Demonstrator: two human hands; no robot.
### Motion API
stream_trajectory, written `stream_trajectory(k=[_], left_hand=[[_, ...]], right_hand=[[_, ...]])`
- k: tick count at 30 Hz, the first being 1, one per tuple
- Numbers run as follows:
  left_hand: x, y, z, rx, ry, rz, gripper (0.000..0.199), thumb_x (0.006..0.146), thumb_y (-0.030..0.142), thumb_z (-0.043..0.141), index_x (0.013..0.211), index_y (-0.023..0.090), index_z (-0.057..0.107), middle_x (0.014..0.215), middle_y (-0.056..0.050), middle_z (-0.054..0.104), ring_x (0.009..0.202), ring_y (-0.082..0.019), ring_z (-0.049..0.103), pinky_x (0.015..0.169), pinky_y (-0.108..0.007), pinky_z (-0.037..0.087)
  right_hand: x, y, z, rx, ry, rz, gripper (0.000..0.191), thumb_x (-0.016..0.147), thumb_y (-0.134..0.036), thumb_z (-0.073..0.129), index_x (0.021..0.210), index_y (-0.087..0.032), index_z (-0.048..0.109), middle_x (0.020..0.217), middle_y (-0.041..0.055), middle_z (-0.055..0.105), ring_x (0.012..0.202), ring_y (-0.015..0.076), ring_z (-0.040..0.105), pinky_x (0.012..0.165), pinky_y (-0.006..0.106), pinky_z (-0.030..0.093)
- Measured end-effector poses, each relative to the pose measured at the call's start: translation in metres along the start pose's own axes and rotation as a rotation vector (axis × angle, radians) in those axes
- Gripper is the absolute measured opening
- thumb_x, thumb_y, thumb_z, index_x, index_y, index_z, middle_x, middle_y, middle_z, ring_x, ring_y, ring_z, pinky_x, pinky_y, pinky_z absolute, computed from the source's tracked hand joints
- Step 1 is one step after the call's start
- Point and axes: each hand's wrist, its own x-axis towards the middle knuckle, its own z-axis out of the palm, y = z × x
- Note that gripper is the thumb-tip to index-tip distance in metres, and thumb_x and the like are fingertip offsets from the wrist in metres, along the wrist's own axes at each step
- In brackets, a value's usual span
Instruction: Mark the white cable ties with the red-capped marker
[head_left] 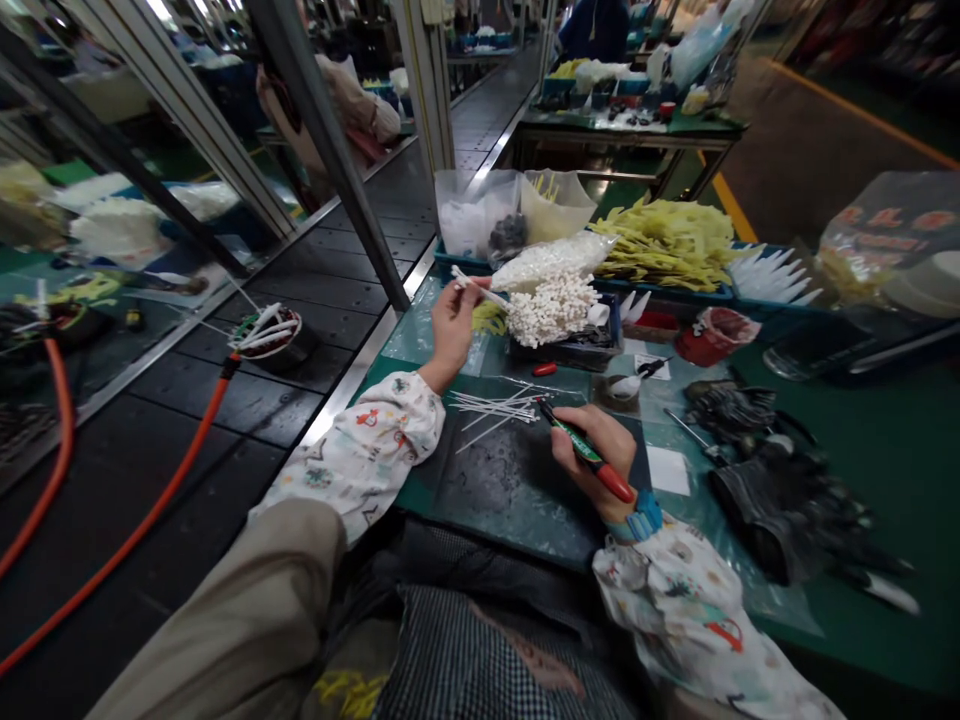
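My left hand (452, 325) is raised at the near side of a plastic bag of white sticks (553, 308), fingers closed on what looks like one or a few thin white sticks (487, 293). In my right hand (600, 450) is a marker pen (592, 455) with a dark green and black barrel and a red end. Its uncapped tip points left, close to the ends of several loose white sticks (491, 408) that lie crossed on the dark work mat (495, 490). A red marker cap (545, 369) rests beyond them.
Blue trays behind hold yellow strips (664, 240) and white pointed pieces (772, 275). A red cup (716, 335), a screwdriver (690, 430) and black gloves (772, 490) lie to the right. A conveyor (330, 260) with a round container (274, 340) runs along the left.
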Motion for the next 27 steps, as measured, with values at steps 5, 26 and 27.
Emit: stream_trajectory(k=[5,26,27], left_hand=[[-0.005,0.039,-0.019,0.124,0.106,0.415,0.041,0.104,0.064,0.042,0.094,0.026,0.052,0.087,-0.003,0.064,0.085,-0.018,0.069,0.087,-0.036,0.057],[-0.093,0.053,-0.013,0.033,-0.888,-0.574,0.047,0.098,0.060,0.055,0.099,0.015,0.069,0.074,-0.002,0.059,0.061,-0.011,0.049,0.053,-0.022,0.035],[-0.093,0.054,-0.013,0.038,-0.884,-0.560,0.046,0.098,0.058,0.055,0.098,0.015,0.069,0.074,-0.002,0.060,0.062,-0.012,0.050,0.055,-0.022,0.037]], right_hand=[[-0.001,0.004,-0.002,0.004,0.107,0.017,0.025,0.096,-0.023,0.065,0.120,-0.025,0.066,0.094,0.0050,0.072,0.080,0.0193,0.070,0.070,0.032,0.060],[-0.011,0.010,0.016,0.141,0.087,0.396,0.025,0.103,-0.021,0.059,0.127,-0.026,0.063,0.122,0.0054,0.076,0.111,0.0192,0.074,0.098,0.036,0.060],[-0.010,0.009,0.016,0.130,0.087,0.380,0.026,0.102,-0.020,0.059,0.127,-0.026,0.064,0.122,0.0049,0.076,0.111,0.0188,0.074,0.098,0.035,0.061]])
